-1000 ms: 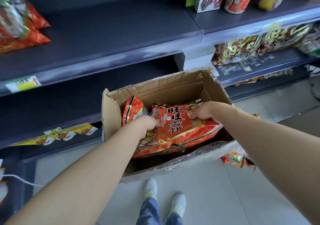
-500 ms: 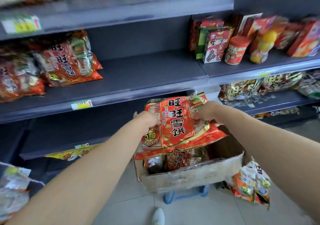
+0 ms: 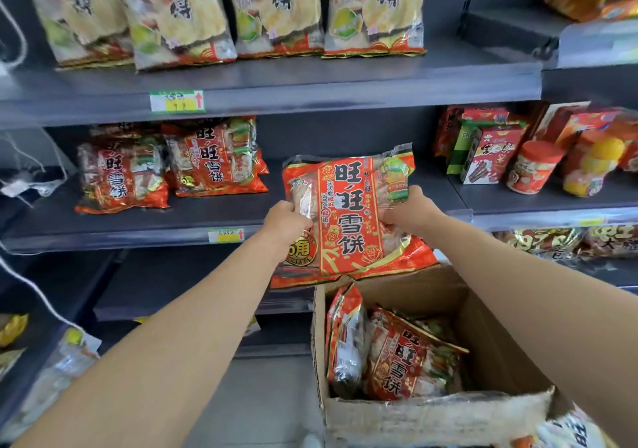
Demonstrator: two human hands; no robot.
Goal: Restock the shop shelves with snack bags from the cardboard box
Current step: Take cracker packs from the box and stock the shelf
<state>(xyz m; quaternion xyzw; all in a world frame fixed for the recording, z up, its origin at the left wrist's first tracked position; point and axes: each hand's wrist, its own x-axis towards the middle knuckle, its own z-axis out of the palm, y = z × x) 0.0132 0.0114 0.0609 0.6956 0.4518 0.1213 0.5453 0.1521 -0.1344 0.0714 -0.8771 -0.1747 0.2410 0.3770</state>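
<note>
I hold a big red snack bag (image 3: 348, 216) upright in front of the middle shelf (image 3: 138, 237). My left hand (image 3: 284, 221) grips its left edge and my right hand (image 3: 409, 211) grips its right edge. Below it stands the open cardboard box (image 3: 431, 416), with more red snack bags (image 3: 397, 354) inside. Two matching red bags (image 3: 169, 168) lie on the middle shelf to the left. The shelf stretch right behind the held bag is bare.
Pale yellow snack bags (image 3: 224, 9) line the top shelf. Boxes, a red-lidded tub (image 3: 533, 168) and a yellow-topped jar stand on the shelf section at the right. Dark lower shelves sit behind the box. More bags lie at the bottom left and bottom right corners.
Both hands lifted the red bag out of the box and up to the level of the middle shelf. My view rose from the box to the shelves.
</note>
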